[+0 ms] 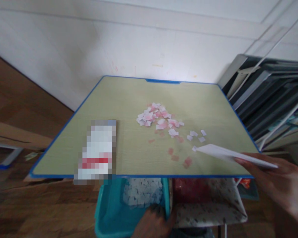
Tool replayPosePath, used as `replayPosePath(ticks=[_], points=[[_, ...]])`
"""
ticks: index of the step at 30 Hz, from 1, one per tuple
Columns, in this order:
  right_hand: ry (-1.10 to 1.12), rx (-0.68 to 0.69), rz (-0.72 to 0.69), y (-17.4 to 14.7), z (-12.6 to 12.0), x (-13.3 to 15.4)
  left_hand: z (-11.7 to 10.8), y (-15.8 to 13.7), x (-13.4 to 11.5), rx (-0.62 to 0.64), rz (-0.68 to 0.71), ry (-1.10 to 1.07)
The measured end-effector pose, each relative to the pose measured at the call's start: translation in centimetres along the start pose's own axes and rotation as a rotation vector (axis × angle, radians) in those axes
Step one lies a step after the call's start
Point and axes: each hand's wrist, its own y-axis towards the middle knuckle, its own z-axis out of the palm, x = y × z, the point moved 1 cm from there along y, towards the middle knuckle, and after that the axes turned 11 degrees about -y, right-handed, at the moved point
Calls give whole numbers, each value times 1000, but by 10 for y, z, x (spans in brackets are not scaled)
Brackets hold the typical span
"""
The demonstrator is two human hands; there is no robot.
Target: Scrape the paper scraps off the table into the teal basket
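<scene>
My right hand [275, 178] pinches a flat white piece that looks like folded paper or card [228, 154], its thumb underneath and its narrow end pointing left over the table. That tip is close to a small white paper square [194, 148]. My left hand [154, 218] is low in front, over the right part of a teal basin [99, 211]; its fingers are dark and partly hidden. In the basin lie many small white paper pieces [142, 191]. A loose pile of white and pinkish paper squares [151, 115] lies mid-table, with several strays nearer my right hand.
The pale green table [89, 99] has a blue edge and stands against a white wall [139, 43]. A blurred-out flat object [98, 148] lies at its front left. A speckled, reddish container [208, 211] sits beside the basin. Dark panels [270, 82] lean at the right.
</scene>
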Motion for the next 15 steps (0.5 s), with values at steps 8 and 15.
replayPosePath(ticks=[8, 15], points=[[-19, -143, 48, 3, 15, 16, 3, -5, 2, -110, 11, 3], [32, -36, -129, 17, 31, 38, 7, -5, 2, -178, -6, 0]])
